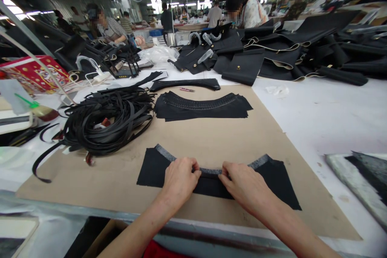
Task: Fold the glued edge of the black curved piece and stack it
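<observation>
A wide black material piece [254,185] with a curved upper edge lies flat in front of me. Speckled grey bands [165,153] show along that edge. Between my fingertips a narrow black strip [209,175] runs along the curve, just below the grey; I cannot tell if it is a separate strip or a fold. My left hand [181,175] pinches its left end with thumb and fingers. At the other end my right hand [240,179] is closed in a similar pinch, a short gap from the left. Both hands rest over the piece.
Brown board [121,185] covers the table. Coiled black strips [111,121] lie left. Beyond are stacked curved black pieces [202,107], small red snips [187,89] and another black stack [186,84]. Black bags [244,66] pile up at the back. Co-workers [109,26] work beyond.
</observation>
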{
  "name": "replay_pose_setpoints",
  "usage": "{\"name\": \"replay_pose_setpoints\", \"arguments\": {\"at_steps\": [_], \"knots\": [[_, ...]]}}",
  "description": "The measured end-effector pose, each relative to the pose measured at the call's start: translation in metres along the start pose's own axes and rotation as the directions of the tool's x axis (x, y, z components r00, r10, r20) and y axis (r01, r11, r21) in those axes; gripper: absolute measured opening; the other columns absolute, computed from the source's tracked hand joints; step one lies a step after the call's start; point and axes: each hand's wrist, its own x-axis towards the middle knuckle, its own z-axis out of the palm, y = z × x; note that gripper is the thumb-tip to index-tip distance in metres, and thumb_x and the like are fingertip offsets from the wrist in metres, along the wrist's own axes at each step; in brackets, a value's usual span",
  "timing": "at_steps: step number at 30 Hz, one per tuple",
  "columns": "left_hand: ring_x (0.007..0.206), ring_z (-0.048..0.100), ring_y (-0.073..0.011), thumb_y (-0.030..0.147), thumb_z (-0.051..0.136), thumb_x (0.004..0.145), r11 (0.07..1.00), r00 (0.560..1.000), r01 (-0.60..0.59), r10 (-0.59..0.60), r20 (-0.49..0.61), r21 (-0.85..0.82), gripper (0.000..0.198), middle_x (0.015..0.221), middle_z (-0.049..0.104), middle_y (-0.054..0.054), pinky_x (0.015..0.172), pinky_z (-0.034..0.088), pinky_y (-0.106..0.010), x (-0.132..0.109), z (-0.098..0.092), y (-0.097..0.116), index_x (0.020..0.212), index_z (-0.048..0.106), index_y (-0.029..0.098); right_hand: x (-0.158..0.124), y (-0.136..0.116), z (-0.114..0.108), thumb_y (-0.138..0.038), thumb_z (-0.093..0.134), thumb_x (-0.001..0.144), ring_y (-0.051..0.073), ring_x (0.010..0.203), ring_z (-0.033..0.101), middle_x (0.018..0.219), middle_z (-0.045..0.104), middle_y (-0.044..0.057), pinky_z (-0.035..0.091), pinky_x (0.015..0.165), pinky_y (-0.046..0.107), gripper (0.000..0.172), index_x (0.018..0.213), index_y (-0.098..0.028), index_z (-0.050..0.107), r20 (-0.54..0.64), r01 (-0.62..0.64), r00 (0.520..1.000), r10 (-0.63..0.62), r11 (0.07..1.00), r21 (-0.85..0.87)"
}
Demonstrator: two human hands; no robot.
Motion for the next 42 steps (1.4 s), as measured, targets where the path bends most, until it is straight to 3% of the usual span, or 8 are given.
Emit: {"name": "replay_pose_setpoints", "arguments": {"at_steps": [31, 42], "knots": [[0.087, 0.065, -0.0243, 0.028, 0.059, 0.075, 1.0, 1.0, 0.007, -0.008, -0.028, -0.02, 0.011, 0.081, 0.072, -0.002, 0.065, 0.037, -0.029, 0.003, 0.005, -0.001, 0.074, 0.07, 0.027, 0.004, 0.002, 0.005, -0.021, 0.046, 0.086, 0.026, 0.074, 0.066, 0.076, 0.069, 0.008, 0.028, 0.052, 0.03, 0.019, 0.074, -0.02, 0.061, -0.027, 0.017, 0.999, -0.017, 1.0, 0.001], [0.082, 0.065, -0.0229, 0.028, 0.058, 0.077, 0.999, 0.999, 0.003, -0.002, -0.035, 0.036, 0.01, 0.078, 0.071, -0.002, 0.062, 0.032, -0.029, 0.004, 0.012, -0.001, 0.075, 0.068, 0.026, 0.003, 0.001, 0.01, -0.025, 0.049, 0.09, 0.03, 0.077, 0.068, 0.08, 0.07, 0.01, 0.044, 0.056, 0.033, 0.015, 0.086, -0.019, 0.063, -0.033, 0.009, 0.999, -0.01, 0.999, -0.039]]}}
